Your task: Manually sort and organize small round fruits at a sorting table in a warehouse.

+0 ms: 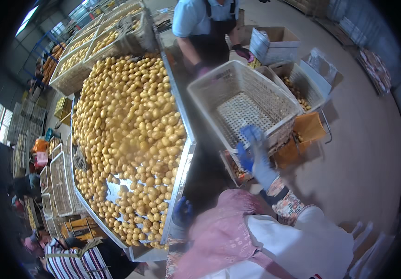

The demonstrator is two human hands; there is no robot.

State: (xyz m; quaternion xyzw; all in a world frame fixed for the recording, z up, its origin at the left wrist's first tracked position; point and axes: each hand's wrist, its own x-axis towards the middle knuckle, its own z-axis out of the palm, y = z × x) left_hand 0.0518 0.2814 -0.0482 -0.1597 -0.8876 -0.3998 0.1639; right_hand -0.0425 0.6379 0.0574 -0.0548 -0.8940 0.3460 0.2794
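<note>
My right hand (pixel 258 153), in a blue-and-grey work glove, is at the near rim of a white plastic crate (pixel 218 118). Its fingers reach over the inside and its thumb is apart from them; blur hides whether it grips the rim. No potatoes show on the crate's perforated floor. Low beside the metal edge of the sorting table (pixel 186 162) is my left hand (pixel 183 211), in a dark blue glove. Shadow and blur obscure its fingers. Potatoes (pixel 127 94) cover most of the tabletop, with some blurred in the middle and bare metal showing near the front.
Across the crate stands a co-worker (pixel 205 24) with gloved hands, one at the crate's far side. A potato crate (pixel 299 87), a cardboard box (pixel 280 42) and an orange bin (pixel 308 129) stand right. Filled crates (pixel 76 59) line the table's far end. A striped-shirted person (pixel 78 259) is lower left.
</note>
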